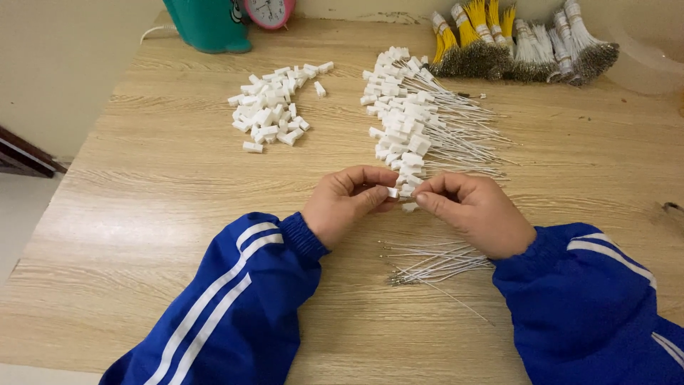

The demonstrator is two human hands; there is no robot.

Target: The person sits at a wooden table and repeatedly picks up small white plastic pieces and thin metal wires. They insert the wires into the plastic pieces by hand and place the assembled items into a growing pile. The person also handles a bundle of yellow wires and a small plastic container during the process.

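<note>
Nearest the camera, two blue sleeves (235,299) with white stripes are seen entering from the bottom edge, forearms angled inward so the hands meet at mid-table (142,214).

Loose white wires (434,260) are laid in a small fan just below the right wrist; roughly a dozen, an exact count cannot be made. Bare metal tips are turned to the left.

Left hand (345,207): palm turned inward, fingers curled, thumb and forefinger pinched on a small white plug (392,192). Right hand (474,214): knuckles up, thumb and forefinger closed against the same plug from the other side. Whether a wire is held between the right fingertips cannot be told. The plug is held just above the table, between the two hands, at the near end of the finished pile.

Beyond the hands, a pile of plugs with wires fitted (413,114) is spread, wires pointing right; several dozen, not countable. To its left, well apart, a heap of bare white plugs (271,107) is noted, also several dozen.

At the far edge: bundles (520,43) of wires, about four yellow and about four white. One teal container (210,25) and one pink clock (269,11) are recorded at the far left.
</note>
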